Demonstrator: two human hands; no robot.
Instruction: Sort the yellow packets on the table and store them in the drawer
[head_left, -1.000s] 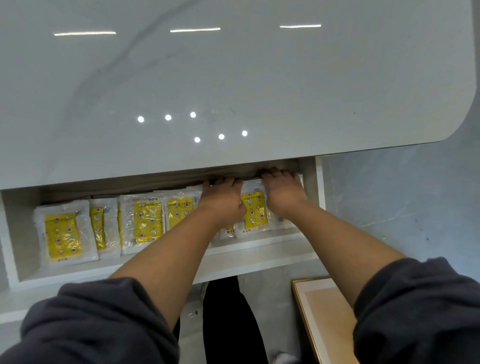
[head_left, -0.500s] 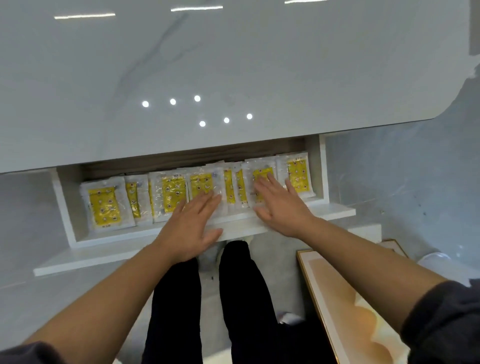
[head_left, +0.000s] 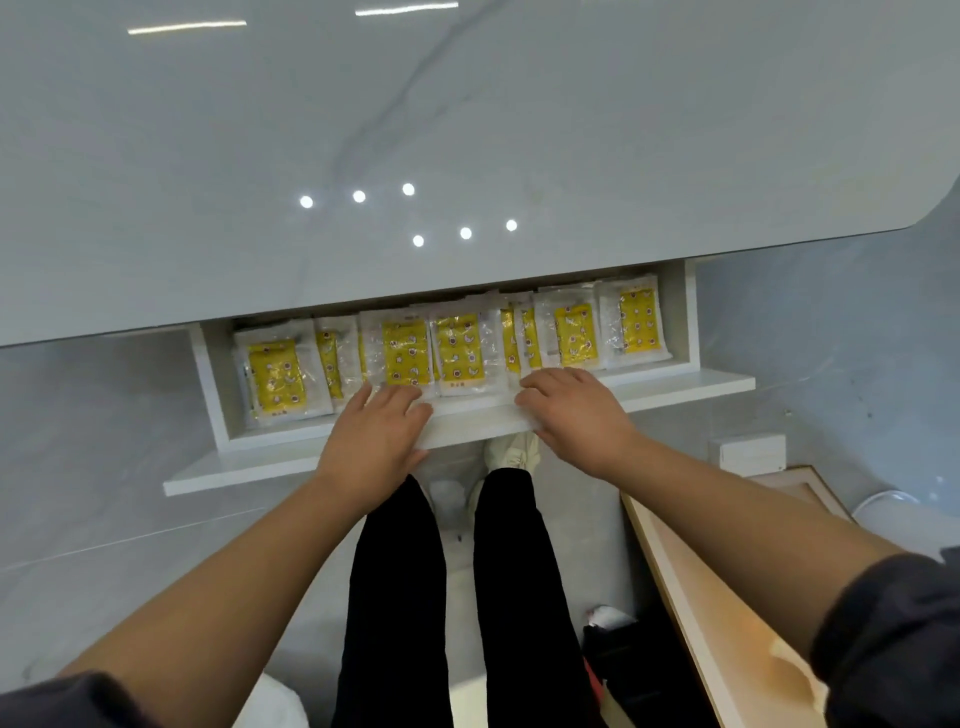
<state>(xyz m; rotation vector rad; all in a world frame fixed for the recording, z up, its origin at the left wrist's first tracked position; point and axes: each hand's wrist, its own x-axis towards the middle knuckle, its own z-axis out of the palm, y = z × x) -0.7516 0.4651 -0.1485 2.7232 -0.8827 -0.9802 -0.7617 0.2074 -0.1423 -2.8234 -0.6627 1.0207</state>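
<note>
The left hand (head_left: 376, 436) is laid flat on the front panel of the drawer (head_left: 467, 423), its fingers straight and apart, the tips reaching the near edges of the packets, the thumb tucked at the panel's lower edge. The right hand (head_left: 576, 415) is set on the same panel a little further right, its fingers bent over the lip; whether the panel is truly gripped there cannot be told. Nothing is carried in either hand. Just beyond the fingertips, the yellow packets (head_left: 460, 353) are seen in the centre of the frame, laid side by side in one overlapping row across the pulled-out drawer, from its left wall to its right. The storing step is judged to be done or nearly so, and the closing of the drawer appears to be the step in hand: an even push from both hands is called for, so that the drawer runs straight under the desk (head_left: 467, 130), which fills the upper half of the frame and on which no packets are seen. The far ends of the packets and the back of the drawer are hidden beneath the desk edge, so the row's depth cannot be judged. Print on the packets is too small to read. At the lower right, a wooden panel (head_left: 701, 597) is cut off by the frame.
</note>
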